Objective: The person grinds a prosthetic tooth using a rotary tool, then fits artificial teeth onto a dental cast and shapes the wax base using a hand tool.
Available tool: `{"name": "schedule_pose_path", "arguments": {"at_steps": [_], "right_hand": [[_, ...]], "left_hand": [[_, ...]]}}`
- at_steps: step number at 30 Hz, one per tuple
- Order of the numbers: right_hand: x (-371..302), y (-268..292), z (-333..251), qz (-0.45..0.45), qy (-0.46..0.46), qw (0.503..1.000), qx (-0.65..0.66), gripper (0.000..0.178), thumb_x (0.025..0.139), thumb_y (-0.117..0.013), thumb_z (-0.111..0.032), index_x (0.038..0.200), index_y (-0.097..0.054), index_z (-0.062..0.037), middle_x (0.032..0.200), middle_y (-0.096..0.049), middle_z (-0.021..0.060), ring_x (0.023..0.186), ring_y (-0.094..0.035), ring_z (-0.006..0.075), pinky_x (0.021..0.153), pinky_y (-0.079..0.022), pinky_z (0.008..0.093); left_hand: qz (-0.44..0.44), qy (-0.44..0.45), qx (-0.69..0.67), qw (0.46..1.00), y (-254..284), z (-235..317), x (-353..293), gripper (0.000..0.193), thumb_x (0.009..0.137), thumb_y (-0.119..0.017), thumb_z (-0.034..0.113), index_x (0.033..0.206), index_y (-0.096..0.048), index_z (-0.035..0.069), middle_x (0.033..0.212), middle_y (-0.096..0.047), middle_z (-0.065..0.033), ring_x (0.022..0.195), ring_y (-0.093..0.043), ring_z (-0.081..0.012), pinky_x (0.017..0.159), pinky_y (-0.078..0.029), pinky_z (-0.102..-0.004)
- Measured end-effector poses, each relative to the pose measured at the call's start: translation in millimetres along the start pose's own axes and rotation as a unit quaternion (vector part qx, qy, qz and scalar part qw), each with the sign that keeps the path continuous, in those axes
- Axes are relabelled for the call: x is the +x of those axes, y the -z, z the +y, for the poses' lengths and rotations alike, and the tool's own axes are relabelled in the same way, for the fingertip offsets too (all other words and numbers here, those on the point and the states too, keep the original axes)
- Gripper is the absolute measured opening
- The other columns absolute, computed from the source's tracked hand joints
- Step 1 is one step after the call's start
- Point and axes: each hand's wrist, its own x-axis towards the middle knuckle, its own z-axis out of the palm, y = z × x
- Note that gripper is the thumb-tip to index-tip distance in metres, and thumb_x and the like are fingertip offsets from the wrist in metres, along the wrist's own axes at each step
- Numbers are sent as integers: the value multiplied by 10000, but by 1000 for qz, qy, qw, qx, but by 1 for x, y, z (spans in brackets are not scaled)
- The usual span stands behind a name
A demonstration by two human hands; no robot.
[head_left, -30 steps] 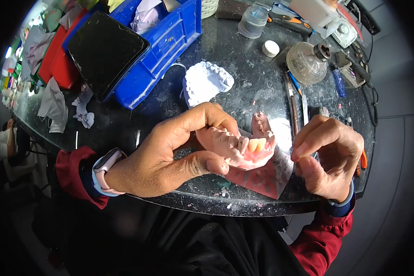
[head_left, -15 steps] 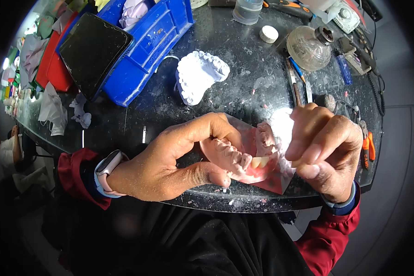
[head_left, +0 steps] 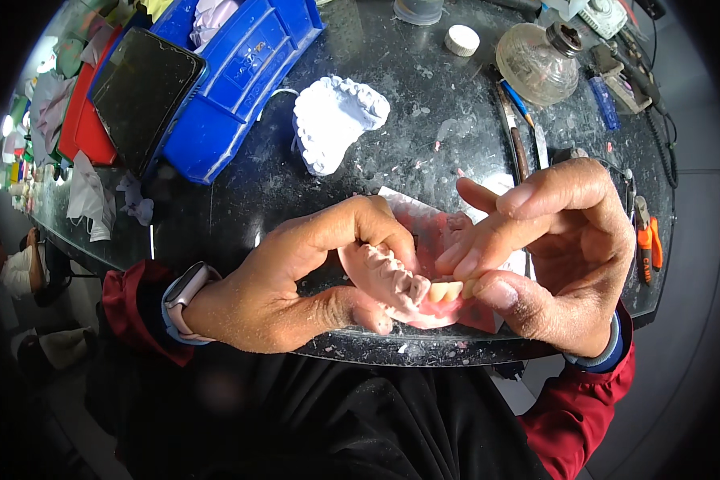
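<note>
My left hand (head_left: pixel 288 276) is closed round a pinkish plaster dental cast (head_left: pixel 388 280), thumb at its near edge and fingers over its far side. Pink wax (head_left: pixel 428 314) lines the near rim of the cast, and cream false teeth (head_left: pixel 442 291) stand in it. At the right of these teeth, my right hand (head_left: pixel 572 248) pinches a small false tooth (head_left: pixel 469 286) between thumb and fingertips, against the wax rim. The fingers partly hide that tooth and the cast's right side. Beneath the cast lies a reddish sheet (head_left: pixel 485 318).
A white plaster dental cast (head_left: pixel 328 132) rests farther back. Blue bins (head_left: pixel 232 88) and a dark tablet-like panel (head_left: pixel 148 100) stand at the left. At right are a glass bottle (head_left: pixel 536 68), a white cap (head_left: pixel 462 40), a wooden-handled knife (head_left: pixel 518 144) and orange-handled pliers (head_left: pixel 646 248).
My right hand has moved left and down to the cast, bringing the small false tooth up beside the other teeth. My left hand keeps its hold on the cast.
</note>
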Motion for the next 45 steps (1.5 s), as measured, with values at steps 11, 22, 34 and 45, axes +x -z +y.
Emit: {"name": "schedule_pose_path", "arguments": {"at_steps": [11, 22, 34, 45], "right_hand": [[-1, 4, -1, -26, 16, 999, -45, 466, 694, -675, -56, 1041, -388, 64, 684, -619, 104, 741, -636, 221, 937, -371, 414], [-2, -5, -7, 25, -41, 998, -32, 707, 635, -719, -28, 1178, -285, 103, 702, -625, 99, 754, -635, 219, 903, -411, 375], [-7, -8, -2, 44, -74, 996, 32, 743, 654, -719, -37, 1208, -243, 100, 703, -621, 89, 755, -628, 199, 946, -371, 338], [-6, -6, -1, 27, -66, 997, 9, 726, 660, -715, -45, 1208, -257, 80, 709, -625, 79, 759, -628, 178, 956, -359, 316]], "left_hand": [[-48, 13, -2, 999, 5, 4, 0, 349, 766, -638, 200, 1004, -465, 12, 933, -507, -55, 893, -494, -125, 812, -384, -285], [-39, -6, -14, 999, 5, 1, -1, 347, 766, -638, 187, 1005, -463, 5, 941, -524, -67, 859, -522, -134, 820, -389, -305], [-30, -20, -4, 999, 5, -1, -1, 341, 757, -643, 185, 991, -464, 13, 939, -528, -69, 888, -513, -167, 834, -383, -315], [-35, -30, -2, 999, 6, -5, -1, 357, 758, -643, 184, 1018, -459, 22, 955, -520, -66, 908, -508, -167, 844, -378, -327]]}}
